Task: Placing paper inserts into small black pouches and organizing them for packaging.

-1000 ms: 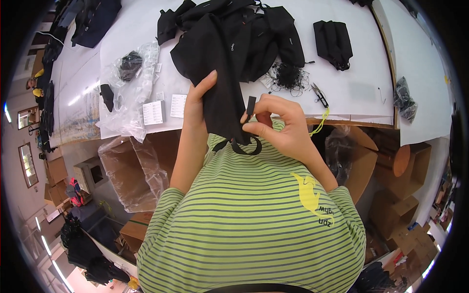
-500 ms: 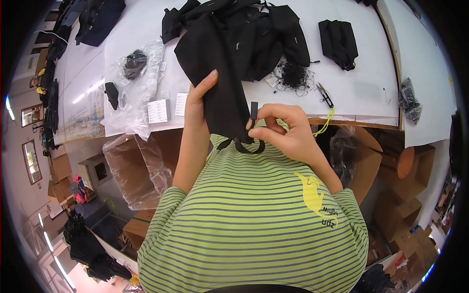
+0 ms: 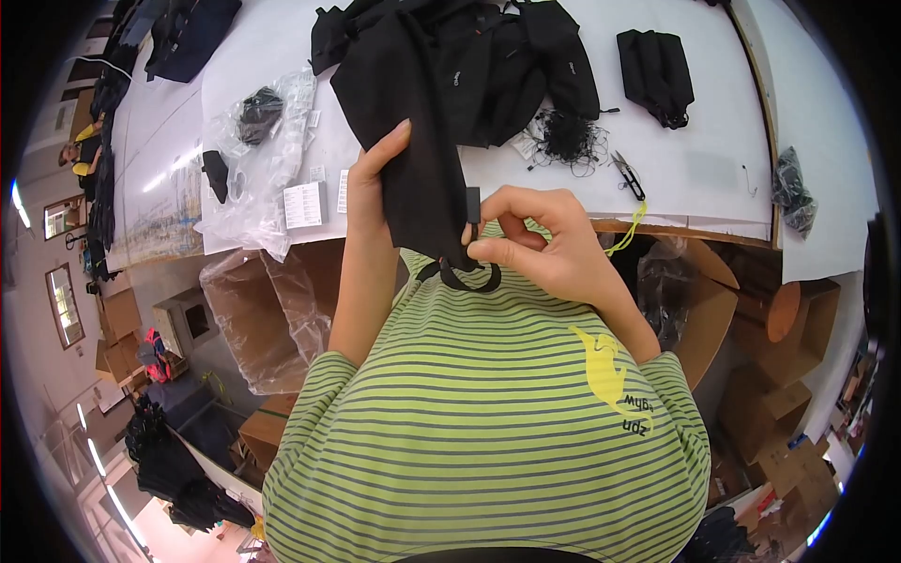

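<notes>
The right hand (image 3: 544,246) is closed in a pinch: thumb and first fingers grip a small black tab (image 3: 473,205) and the thin black strap loop (image 3: 466,278) that hangs from the lower end of a black fabric piece (image 3: 413,159). The left hand (image 3: 374,192) grasps the same fabric piece from its left edge, the fingers wrapped around the cloth and holding it up in front of the chest, just above the green striped shirt (image 3: 488,422). So the fabric piece is in the air between both hands, at the near edge of the white table (image 3: 713,178), not lying on it.

Behind it, on the table, is a heap of more black fabric items (image 3: 507,56), touching each other. To the right of the heap are a tangle of black threads (image 3: 566,139), small snips (image 3: 629,174) and one folded black piece (image 3: 657,66) that lies apart. To the left lie clear plastic bags (image 3: 263,141) with something dark inside, and white paper labels (image 3: 302,204).

As I judge it, the work is somewhere in the middle: one piece is in hand, with its strap end being handled, one lies folded aside, and the heap seems to wait yet. How many are finished I cannot tell.

Below the table edge, open cardboard boxes (image 3: 713,310) stand on the floor.
</notes>
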A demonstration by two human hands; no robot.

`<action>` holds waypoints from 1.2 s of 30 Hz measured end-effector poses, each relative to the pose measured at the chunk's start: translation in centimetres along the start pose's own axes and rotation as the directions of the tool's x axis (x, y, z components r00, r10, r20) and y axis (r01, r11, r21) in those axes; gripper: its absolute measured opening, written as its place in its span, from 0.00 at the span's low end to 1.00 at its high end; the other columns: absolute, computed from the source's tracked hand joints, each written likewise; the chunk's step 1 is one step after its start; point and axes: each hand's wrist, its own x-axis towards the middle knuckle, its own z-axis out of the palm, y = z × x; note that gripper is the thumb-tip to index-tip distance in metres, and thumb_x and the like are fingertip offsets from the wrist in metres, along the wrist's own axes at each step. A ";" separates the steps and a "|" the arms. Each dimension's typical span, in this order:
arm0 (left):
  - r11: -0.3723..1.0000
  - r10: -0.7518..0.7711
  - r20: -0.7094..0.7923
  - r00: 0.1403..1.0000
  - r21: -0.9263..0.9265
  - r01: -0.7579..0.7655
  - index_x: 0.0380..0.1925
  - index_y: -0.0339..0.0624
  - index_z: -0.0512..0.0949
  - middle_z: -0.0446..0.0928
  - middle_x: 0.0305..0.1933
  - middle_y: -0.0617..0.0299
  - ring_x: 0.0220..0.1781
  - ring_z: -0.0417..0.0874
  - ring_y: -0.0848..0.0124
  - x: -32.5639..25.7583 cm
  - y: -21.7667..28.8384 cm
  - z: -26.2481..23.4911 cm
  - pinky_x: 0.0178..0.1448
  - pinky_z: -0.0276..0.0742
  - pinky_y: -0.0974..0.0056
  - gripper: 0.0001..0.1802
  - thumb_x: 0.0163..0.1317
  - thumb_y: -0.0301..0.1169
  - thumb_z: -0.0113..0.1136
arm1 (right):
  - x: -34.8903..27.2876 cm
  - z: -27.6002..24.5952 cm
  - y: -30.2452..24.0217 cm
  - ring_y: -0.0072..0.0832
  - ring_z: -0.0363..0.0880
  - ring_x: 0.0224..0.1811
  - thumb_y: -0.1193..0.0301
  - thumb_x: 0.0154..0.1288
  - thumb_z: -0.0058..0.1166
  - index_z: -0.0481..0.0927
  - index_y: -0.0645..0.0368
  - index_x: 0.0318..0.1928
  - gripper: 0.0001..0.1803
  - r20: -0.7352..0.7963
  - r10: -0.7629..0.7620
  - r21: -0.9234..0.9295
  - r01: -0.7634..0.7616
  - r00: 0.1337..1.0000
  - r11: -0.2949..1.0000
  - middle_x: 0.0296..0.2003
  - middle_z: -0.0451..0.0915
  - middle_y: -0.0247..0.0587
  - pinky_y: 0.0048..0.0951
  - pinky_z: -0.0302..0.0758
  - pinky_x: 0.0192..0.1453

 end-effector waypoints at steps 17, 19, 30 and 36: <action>0.938 0.344 -0.323 0.882 0.083 -0.336 0.44 0.36 0.77 0.80 0.42 0.57 0.41 0.82 0.65 0.3 -0.6 1.5 0.48 0.81 0.62 0.13 0.62 0.31 0.57 | 0.0 0.4 1.0 0.15 0.52 0.16 0.70 0.51 0.65 0.76 0.56 0.36 0.13 -0.340 -0.138 -0.298 0.033 0.930 0.954 0.15 0.57 0.26 0.19 0.49 0.21; 0.929 0.368 -0.321 0.873 0.087 -0.360 0.45 0.36 0.76 0.80 0.44 0.57 0.43 0.82 0.65 0.3 -0.9 1.7 0.49 0.79 0.61 0.14 0.63 0.32 0.57 | 0.3 0.6 1.8 0.15 0.52 0.16 0.71 0.51 0.64 0.77 0.56 0.36 0.12 -0.398 -0.155 -0.346 0.009 0.904 0.938 0.15 0.57 0.26 0.20 0.49 0.20; 0.895 0.445 -0.293 0.846 0.115 -0.431 0.46 0.38 0.75 0.79 0.45 0.59 0.45 0.80 0.65 -0.5 -0.2 2.0 0.52 0.77 0.61 0.16 0.64 0.36 0.56 | 0.6 0.2 2.3 0.10 0.53 0.15 0.78 0.54 0.58 0.82 0.60 0.36 0.07 -0.494 -0.138 -0.290 -0.012 0.859 0.957 0.13 0.60 0.24 0.17 0.49 0.20; 0.906 0.414 -0.211 0.886 0.003 -0.423 0.45 0.40 0.76 0.80 0.42 0.60 0.42 0.81 0.66 -1.3 0.5 1.2 0.49 0.78 0.61 0.16 0.64 0.39 0.54 | 0.1 -1.2 1.3 0.13 0.60 0.18 0.77 0.55 0.55 0.82 0.60 0.34 0.05 -0.111 -0.375 -0.331 0.322 0.920 0.887 0.17 0.67 0.26 0.17 0.54 0.21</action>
